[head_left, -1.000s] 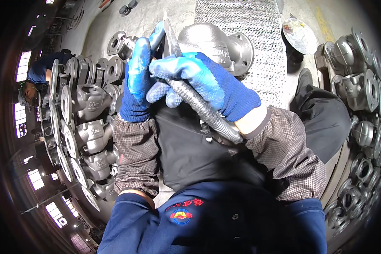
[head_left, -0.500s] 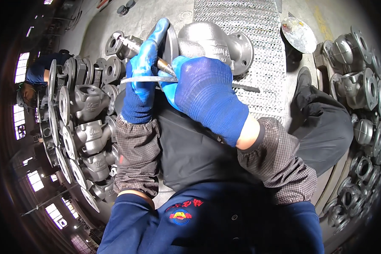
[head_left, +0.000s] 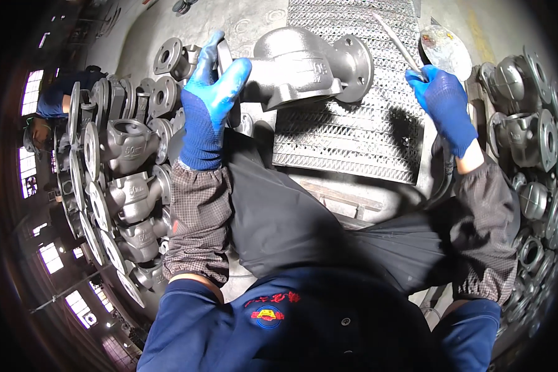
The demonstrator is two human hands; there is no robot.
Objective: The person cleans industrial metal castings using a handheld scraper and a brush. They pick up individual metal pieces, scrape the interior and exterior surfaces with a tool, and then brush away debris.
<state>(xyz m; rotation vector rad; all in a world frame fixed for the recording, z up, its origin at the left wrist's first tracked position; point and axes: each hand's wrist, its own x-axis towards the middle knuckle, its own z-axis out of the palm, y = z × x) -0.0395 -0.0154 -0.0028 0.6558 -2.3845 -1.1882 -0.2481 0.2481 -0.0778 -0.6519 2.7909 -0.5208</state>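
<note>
A grey cast-metal valve body (head_left: 291,59) with round flanges lies over the metal grating in front of me. My left hand (head_left: 211,93), in a blue coated glove, grips its left flange, fingers and thumb on either side of the rim. Out to the right, my gloved right hand (head_left: 441,102) is closed round one end of a long, thin grey bar (head_left: 398,43). The bar points up and away to the left, clear of the casting; its exact kind is not plain.
Several valve bodies (head_left: 130,149) are stacked along my left, and more castings (head_left: 524,139) line the right. A pale, stained round disc (head_left: 446,53) is beyond my right hand. Patterned metal grating (head_left: 347,149) lies beneath the casting. Another person (head_left: 59,102) is at far left.
My right hand has swung from beside my left hand out to the right, with the bar. The silver-and-brass tool between my hands is no longer visible. The casting has turned slightly.
</note>
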